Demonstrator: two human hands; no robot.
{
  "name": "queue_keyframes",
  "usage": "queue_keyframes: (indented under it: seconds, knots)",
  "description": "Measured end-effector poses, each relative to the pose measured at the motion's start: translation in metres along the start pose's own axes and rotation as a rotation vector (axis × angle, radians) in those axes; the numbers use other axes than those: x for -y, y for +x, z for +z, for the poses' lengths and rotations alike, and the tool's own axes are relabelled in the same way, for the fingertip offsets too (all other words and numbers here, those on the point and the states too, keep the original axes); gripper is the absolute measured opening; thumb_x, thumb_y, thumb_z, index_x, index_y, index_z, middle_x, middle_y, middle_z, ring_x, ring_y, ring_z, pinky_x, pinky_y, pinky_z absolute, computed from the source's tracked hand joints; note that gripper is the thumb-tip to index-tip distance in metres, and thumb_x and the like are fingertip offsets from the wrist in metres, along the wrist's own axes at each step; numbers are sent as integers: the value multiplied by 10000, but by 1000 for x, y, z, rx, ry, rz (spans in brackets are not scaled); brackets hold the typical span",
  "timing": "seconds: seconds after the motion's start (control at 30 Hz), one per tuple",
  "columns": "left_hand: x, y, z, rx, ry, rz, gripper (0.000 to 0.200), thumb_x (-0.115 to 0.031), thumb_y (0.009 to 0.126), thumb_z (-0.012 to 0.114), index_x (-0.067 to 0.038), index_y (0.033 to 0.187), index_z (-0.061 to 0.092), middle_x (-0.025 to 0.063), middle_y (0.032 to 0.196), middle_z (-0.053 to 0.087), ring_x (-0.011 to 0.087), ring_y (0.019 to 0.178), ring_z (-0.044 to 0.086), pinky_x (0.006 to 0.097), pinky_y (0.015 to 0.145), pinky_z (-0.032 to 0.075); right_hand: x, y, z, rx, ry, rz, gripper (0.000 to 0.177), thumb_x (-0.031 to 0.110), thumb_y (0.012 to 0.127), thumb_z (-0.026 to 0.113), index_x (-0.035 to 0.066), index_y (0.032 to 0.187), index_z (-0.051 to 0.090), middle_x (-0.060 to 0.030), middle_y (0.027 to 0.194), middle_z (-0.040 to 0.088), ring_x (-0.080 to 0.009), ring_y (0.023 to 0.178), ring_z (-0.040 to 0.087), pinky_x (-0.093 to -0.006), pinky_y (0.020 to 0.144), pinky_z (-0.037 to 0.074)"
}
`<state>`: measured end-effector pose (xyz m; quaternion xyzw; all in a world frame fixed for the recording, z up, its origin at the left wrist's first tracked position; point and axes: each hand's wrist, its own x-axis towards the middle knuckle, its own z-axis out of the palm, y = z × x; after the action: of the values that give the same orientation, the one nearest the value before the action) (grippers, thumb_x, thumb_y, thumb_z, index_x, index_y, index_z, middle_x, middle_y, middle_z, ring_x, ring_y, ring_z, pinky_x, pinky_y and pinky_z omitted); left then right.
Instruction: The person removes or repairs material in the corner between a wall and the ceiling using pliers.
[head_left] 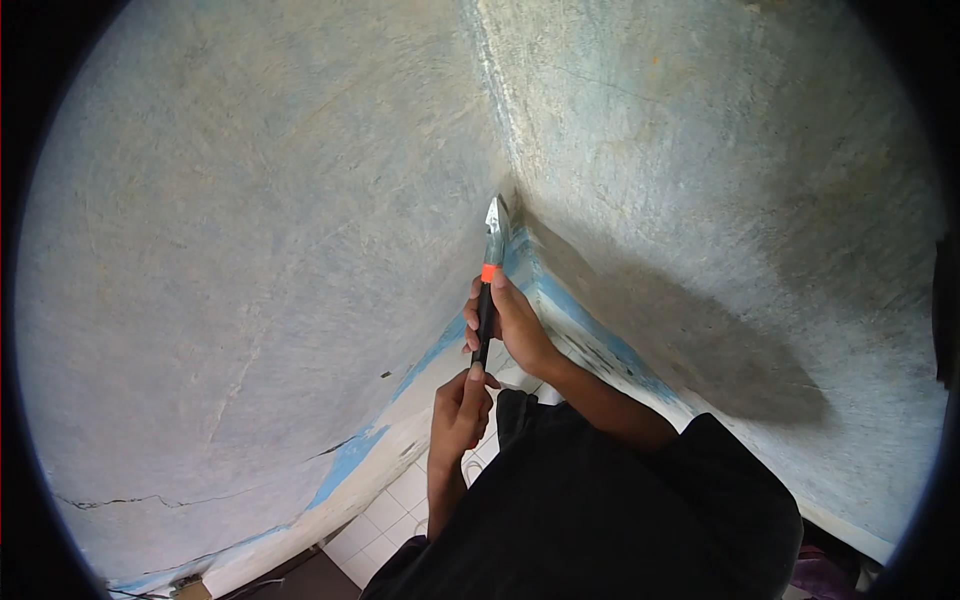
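Both my hands grip a pair of pliers (494, 238) with a silver metal head, an orange collar and black handles. They point upward into the corner, and the tip overlaps the wall joint in this view. My right hand (520, 325) is closed around the upper handle, its thumb just below the orange collar. Lower down, my left hand (461, 412) is closed on the handle's end, thumb pressed along it. The fingers cover parts of the handles.
Two grey plastered walls (250, 230) (700, 180) meet at the corner, with blue paint (620, 350) low down. Cracks (150, 500) run across the left wall's lower part. White floor tiles (385, 510) show below, and a dark brown surface (315, 580) stands at the lower left.
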<state>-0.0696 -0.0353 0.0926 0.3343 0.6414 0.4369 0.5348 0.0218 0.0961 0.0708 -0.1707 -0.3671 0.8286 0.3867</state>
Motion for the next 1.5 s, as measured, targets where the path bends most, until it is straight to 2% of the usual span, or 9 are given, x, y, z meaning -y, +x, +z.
queue_keyframes:
  seconds: [0.4, 0.5, 0.6, 0.73, 0.83, 1.0, 1.27, 1.37, 1.5]
  knots:
    - [3, -1, 29, -112, -46, -40, 469, -410, 999, 447, -1, 818, 589, -33, 505, 419, 41, 365, 347, 226, 349, 238, 9, -3, -10, -1, -4, 61, 540, 617, 967, 278, 97, 1002, 420, -34, 718, 486, -152, 560, 536, -346, 593, 522]
    - [2, -12, 29, -127, -82, -111, 469, -411, 998, 451, -2, 814, 588, -33, 523, 424, 41, 385, 354, 228, 364, 249, 9, -8, -11, -1, 11, 90, 530, 603, 974, 275, 94, 1004, 419, -34, 711, 486, -147, 544, 530, -341, 584, 520]
    - [12, 0, 37, -127, -41, -45, 471, -421, 995, 457, -3, 817, 581, -36, 530, 423, 39, 392, 353, 223, 368, 246, 11, -5, -16, 4, -21, 40, 520, 591, 981, 272, 93, 1013, 417, -36, 720, 490, -152, 542, 532, -342, 589, 521]
    - [0, -13, 37, -153, -94, -99, 455, -412, 996, 460, -11, 809, 570, -39, 538, 427, 46, 392, 348, 221, 369, 247, 12, -8, -10, 17, 36, 90, 517, 588, 982, 278, 92, 1004, 422, -28, 688, 480, -140, 513, 512, -325, 572, 510]
    - [5, -4, 45, -147, -75, -56, 449, -408, 997, 458, -15, 810, 571, -39, 542, 429, 46, 389, 340, 224, 365, 241, 11, -7, -15, -12, -2, 29, 521, 589, 982, 279, 91, 1002, 426, -32, 701, 482, -145, 522, 516, -334, 572, 507]
    - [9, -13, 45, -157, -81, -59, 476, -457, 993, 427, -23, 824, 528, -35, 522, 396, 45, 352, 334, 221, 313, 244, 16, -11, -7, -16, 33, 111, 534, 606, 973, 285, 93, 996, 433, -20, 664, 470, -127, 482, 495, -299, 518, 485]
    - [12, -12, 47, -150, -82, -46, 476, -457, 998, 412, -34, 801, 514, -29, 524, 400, 56, 344, 337, 226, 304, 250, 15, -12, -4, -30, 20, 106, 540, 598, 981, 260, 87, 979, 432, -22, 659, 466, -122, 451, 463, -292, 488, 474]
    - [18, 0, 58, -165, -19, 60, 478, -459, 998, 408, -36, 800, 512, -32, 522, 396, 51, 337, 322, 218, 303, 229, 13, -8, -17, -22, -2, 46, 538, 596, 982, 265, 85, 975, 433, -25, 667, 469, -126, 472, 475, -304, 510, 483]
    - [13, -12, 51, -155, -94, -35, 464, -440, 1001, 415, -31, 804, 513, -29, 526, 406, 51, 356, 342, 221, 325, 258, 15, -12, -6, -41, 15, 80, 534, 599, 980, 271, 91, 971, 435, -9, 638, 456, -109, 441, 447, -276, 461, 453]
